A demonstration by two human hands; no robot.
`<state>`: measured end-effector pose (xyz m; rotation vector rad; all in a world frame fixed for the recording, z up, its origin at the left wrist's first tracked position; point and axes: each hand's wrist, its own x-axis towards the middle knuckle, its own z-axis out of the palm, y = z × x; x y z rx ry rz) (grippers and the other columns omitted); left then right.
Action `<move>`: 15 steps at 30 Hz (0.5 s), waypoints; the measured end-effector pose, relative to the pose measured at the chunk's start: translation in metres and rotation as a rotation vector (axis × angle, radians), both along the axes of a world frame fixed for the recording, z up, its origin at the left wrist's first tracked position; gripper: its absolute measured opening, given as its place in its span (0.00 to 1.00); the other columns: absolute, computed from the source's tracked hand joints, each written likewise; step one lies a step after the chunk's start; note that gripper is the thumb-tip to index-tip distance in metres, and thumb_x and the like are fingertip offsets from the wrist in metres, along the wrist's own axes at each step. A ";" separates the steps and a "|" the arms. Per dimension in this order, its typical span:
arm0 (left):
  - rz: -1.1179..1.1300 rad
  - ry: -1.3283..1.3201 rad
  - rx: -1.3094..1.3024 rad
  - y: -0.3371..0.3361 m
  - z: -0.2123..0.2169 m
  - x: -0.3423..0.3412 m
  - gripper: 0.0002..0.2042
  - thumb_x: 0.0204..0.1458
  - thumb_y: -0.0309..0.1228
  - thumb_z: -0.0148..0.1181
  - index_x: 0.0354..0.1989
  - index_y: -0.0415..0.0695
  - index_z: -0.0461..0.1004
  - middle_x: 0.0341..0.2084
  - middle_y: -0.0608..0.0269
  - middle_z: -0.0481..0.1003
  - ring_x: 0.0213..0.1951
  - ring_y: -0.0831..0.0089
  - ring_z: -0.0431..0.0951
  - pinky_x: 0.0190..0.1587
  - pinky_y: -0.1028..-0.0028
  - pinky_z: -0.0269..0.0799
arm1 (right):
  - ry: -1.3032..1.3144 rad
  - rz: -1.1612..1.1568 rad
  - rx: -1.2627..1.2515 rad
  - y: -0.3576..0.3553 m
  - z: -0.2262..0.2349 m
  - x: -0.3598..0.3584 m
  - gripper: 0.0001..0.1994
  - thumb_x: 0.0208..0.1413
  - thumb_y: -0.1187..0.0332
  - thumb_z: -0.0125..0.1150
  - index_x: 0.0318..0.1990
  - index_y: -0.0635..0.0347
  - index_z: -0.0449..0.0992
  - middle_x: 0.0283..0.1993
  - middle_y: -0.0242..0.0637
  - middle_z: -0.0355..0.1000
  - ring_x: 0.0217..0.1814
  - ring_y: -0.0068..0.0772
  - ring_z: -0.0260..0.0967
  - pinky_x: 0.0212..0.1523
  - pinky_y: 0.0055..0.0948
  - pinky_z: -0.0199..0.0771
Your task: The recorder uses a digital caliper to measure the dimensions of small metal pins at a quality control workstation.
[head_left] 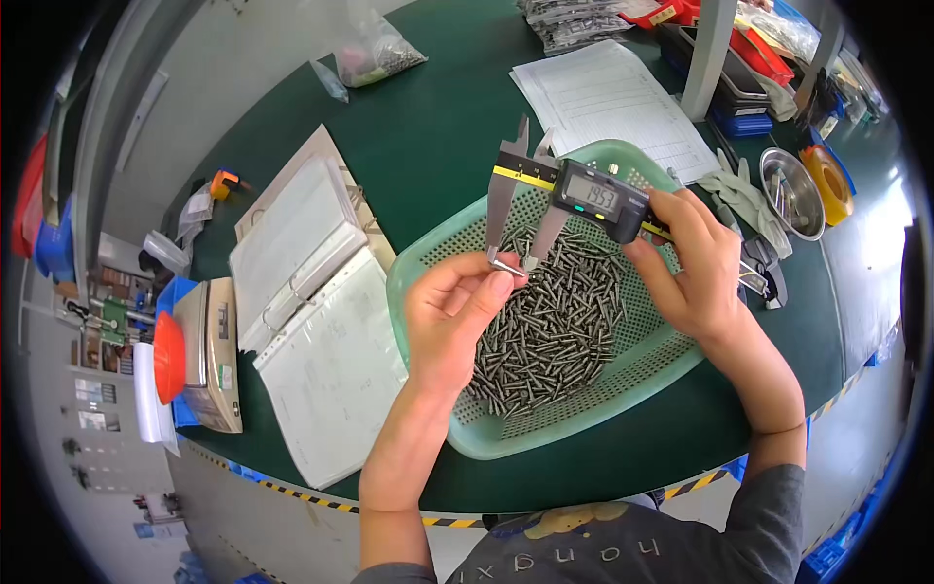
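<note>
A digital caliper [598,198] with a small screen is gripped at its right end by my right hand [693,261], thumb below and fingers above. Its jaws point down toward me over the basket. Between thumb and forefinger my left hand [452,307] pinches a small metal pin [508,268], which lies across the gap between the jaw tips. Under both hands stands a green perforated plastic basket [428,255]. A heap of similar small metal pins [555,336] covers much of its bottom.
An open ring binder [321,321] lies left of the basket, with a scale [209,355] and a red tray [168,357] beyond it. Printed sheets [613,97] lie behind the basket. Gloves [749,200] and a metal bowl [793,190] are at right. A bag of parts [384,54] sits far back.
</note>
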<state>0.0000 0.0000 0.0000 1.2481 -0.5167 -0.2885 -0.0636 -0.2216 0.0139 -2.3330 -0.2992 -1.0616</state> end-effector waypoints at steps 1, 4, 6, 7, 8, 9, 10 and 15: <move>-0.015 0.026 -0.039 -0.001 0.000 0.000 0.10 0.50 0.24 0.57 0.41 0.36 0.72 0.36 0.58 0.75 0.38 0.69 0.76 0.47 0.69 0.70 | 0.011 -0.001 0.003 -0.001 0.000 -0.001 0.15 0.41 0.73 0.63 0.39 0.67 0.69 0.25 0.38 0.66 0.21 0.35 0.67 0.19 0.27 0.65; -0.028 0.057 -0.100 -0.001 0.001 0.000 0.10 0.49 0.23 0.57 0.40 0.34 0.72 0.35 0.56 0.76 0.37 0.70 0.76 0.45 0.72 0.72 | 0.012 0.005 0.015 0.003 -0.001 0.001 0.15 0.41 0.73 0.63 0.38 0.67 0.69 0.25 0.39 0.65 0.21 0.35 0.67 0.19 0.27 0.64; -0.026 0.067 -0.123 0.000 0.002 0.000 0.10 0.50 0.22 0.57 0.40 0.34 0.72 0.35 0.56 0.76 0.37 0.70 0.76 0.45 0.71 0.72 | 0.007 0.012 0.024 0.005 0.000 0.002 0.15 0.41 0.73 0.63 0.38 0.67 0.69 0.24 0.39 0.65 0.20 0.35 0.67 0.19 0.27 0.64; -0.030 0.082 -0.141 0.000 0.002 0.000 0.09 0.50 0.22 0.57 0.40 0.34 0.73 0.35 0.56 0.76 0.37 0.70 0.76 0.45 0.70 0.72 | 0.015 0.017 0.027 0.005 0.001 0.001 0.15 0.41 0.73 0.63 0.37 0.67 0.69 0.24 0.38 0.65 0.20 0.35 0.67 0.18 0.27 0.64; -0.034 0.096 -0.160 -0.001 0.002 0.000 0.09 0.50 0.22 0.56 0.40 0.34 0.73 0.35 0.56 0.76 0.37 0.70 0.76 0.45 0.69 0.72 | 0.024 0.021 0.029 0.005 0.001 0.001 0.15 0.41 0.73 0.63 0.37 0.67 0.69 0.24 0.38 0.65 0.20 0.35 0.66 0.18 0.27 0.64; -0.034 0.097 -0.160 -0.001 0.002 0.000 0.09 0.50 0.22 0.56 0.40 0.34 0.73 0.35 0.56 0.76 0.37 0.70 0.76 0.45 0.69 0.72 | 0.025 0.021 0.029 0.005 0.001 0.001 0.15 0.41 0.73 0.63 0.37 0.67 0.69 0.24 0.38 0.65 0.20 0.35 0.66 0.18 0.27 0.64; -0.042 0.092 -0.169 -0.001 0.002 0.000 0.09 0.50 0.22 0.56 0.40 0.34 0.73 0.36 0.56 0.75 0.37 0.69 0.76 0.45 0.69 0.72 | 0.032 0.020 0.029 0.005 0.001 0.001 0.15 0.41 0.73 0.63 0.37 0.67 0.69 0.24 0.38 0.65 0.20 0.35 0.66 0.18 0.27 0.64; -0.057 0.083 -0.183 -0.001 0.001 0.000 0.10 0.49 0.22 0.57 0.40 0.35 0.73 0.36 0.56 0.75 0.37 0.69 0.76 0.46 0.68 0.72 | 0.034 0.011 0.026 0.004 0.001 0.000 0.14 0.41 0.72 0.63 0.37 0.67 0.69 0.24 0.38 0.65 0.20 0.35 0.66 0.18 0.27 0.64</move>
